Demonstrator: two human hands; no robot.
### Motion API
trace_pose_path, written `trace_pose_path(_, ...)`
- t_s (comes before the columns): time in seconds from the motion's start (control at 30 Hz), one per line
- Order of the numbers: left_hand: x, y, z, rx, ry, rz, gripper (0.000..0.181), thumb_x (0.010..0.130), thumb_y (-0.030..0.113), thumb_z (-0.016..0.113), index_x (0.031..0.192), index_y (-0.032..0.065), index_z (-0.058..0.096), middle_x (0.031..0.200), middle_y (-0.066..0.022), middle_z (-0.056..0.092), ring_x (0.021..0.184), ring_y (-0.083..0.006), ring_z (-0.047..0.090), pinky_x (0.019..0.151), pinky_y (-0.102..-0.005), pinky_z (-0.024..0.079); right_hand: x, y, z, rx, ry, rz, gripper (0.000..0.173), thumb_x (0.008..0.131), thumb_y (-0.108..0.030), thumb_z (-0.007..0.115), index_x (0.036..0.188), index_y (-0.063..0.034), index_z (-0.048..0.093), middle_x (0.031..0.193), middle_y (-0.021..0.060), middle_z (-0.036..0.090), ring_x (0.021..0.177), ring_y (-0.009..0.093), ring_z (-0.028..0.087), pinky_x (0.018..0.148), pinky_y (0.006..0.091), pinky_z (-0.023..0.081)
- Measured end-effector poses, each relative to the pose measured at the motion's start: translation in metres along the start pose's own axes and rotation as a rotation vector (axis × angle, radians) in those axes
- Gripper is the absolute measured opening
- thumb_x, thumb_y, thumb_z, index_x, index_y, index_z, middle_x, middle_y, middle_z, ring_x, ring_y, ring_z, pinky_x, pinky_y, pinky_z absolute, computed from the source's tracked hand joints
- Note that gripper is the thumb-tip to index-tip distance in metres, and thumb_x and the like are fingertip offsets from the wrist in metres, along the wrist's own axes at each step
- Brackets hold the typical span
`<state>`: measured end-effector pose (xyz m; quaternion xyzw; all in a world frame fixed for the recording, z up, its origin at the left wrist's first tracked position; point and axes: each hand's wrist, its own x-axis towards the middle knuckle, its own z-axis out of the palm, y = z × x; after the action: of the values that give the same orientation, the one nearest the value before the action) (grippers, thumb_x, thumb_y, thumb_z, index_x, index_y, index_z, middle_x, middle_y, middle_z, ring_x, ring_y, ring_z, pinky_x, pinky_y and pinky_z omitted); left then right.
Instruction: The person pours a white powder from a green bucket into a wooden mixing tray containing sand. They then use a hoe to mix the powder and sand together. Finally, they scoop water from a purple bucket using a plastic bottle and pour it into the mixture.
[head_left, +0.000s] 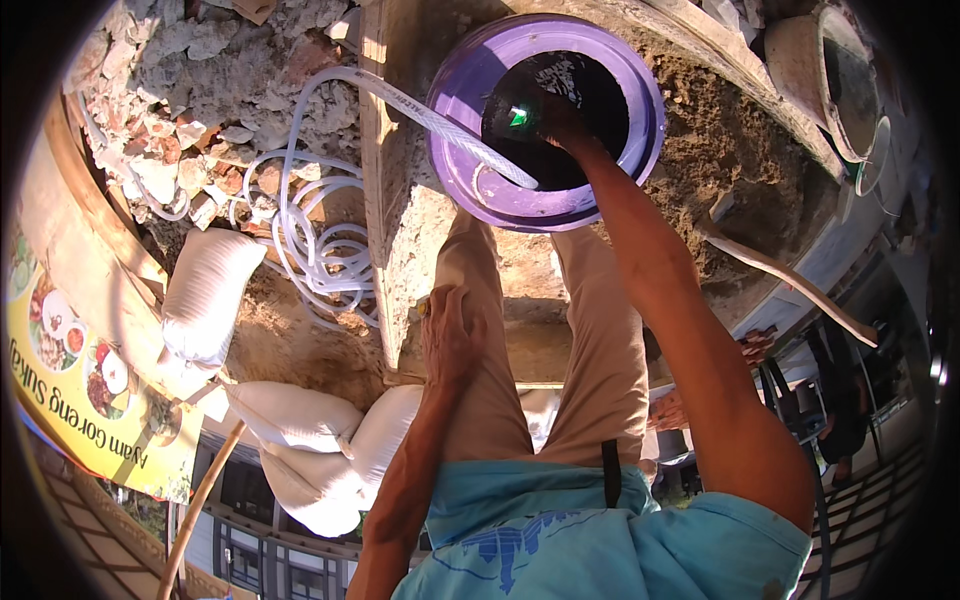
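Note:
A purple plastic bucket (457, 105) stands in front of my feet, its inside dark with what looks like liquid. My right hand (561, 121) reaches down into it, its fingers lost in shadow. Beside those fingers is a shiny clear item with a green patch (517, 116); whether I grip it cannot be made out. The end of a clear braided hose (450, 133) hangs over the left rim into the bucket. My left hand (451, 334) rests on my left leg near the knee, holding nothing, fingers slightly apart.
Loops of hose (322, 247) lie left of a wooden board (373, 187), near broken rubble (187, 150). Filled white sacks (300, 416) sit lower left, beside a yellow banner with writing (97, 375). At right are loose soil (705, 142), a wooden-handled tool (795, 274) and another bucket (799, 60).

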<state>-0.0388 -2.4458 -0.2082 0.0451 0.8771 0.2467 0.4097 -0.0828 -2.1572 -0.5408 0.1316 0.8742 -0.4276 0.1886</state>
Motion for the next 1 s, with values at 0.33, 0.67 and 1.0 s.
trace_pose_path(0.33, -0.005, 0.001, 0.017, -0.013, -0.016, -0.038, 0.032, 0.082, 0.008, 0.063, 0.112, -0.0002, 0.055, 0.113, -0.0196, 0.054, 0.106, -0.0379, 0.052, 0.092, -0.0444, 0.042, -0.04, -0.109, -0.08, 0.313, -0.127, 0.322, 0.087, 0.051, -0.011, 0.076, 0.133, -0.0055, 0.048, 0.108, 0.0154, 0.066, 0.104, 0.03, 0.063, 0.092, 0.0319, 0.047)
trace_pose_path(0.67, -0.007, 0.004, 0.029, 0.102, -0.047, 0.049, 0.034, 0.083, 0.015, 0.062, 0.114, 0.002, 0.056, 0.115, -0.0191, 0.054, 0.106, -0.038, 0.053, 0.089, -0.0452, 0.044, -0.11, -0.141, -0.121, 1.282, 0.141, 0.122, 0.07, 0.05, 0.013, 0.073, 0.114, -0.0095, 0.056, 0.101, -0.0034, 0.061, 0.097, 0.009, 0.056, 0.088, 0.0273, 0.047)
trace_pose_path(1.0, -0.004, 0.02, 0.033, 0.238, -0.055, 0.061, 0.035, 0.082, 0.015, 0.062, 0.115, 0.0032, 0.056, 0.11, -0.0159, 0.056, 0.106, -0.0362, 0.052, 0.092, -0.0451, 0.041, -0.234, -0.14, -0.171, 1.571, 0.642, 0.165, 0.068, 0.062, 0.008, 0.078, 0.124, -0.0041, 0.053, 0.107, 0.0018, 0.063, 0.093, 0.014, 0.062, 0.081, 0.0288, 0.052)
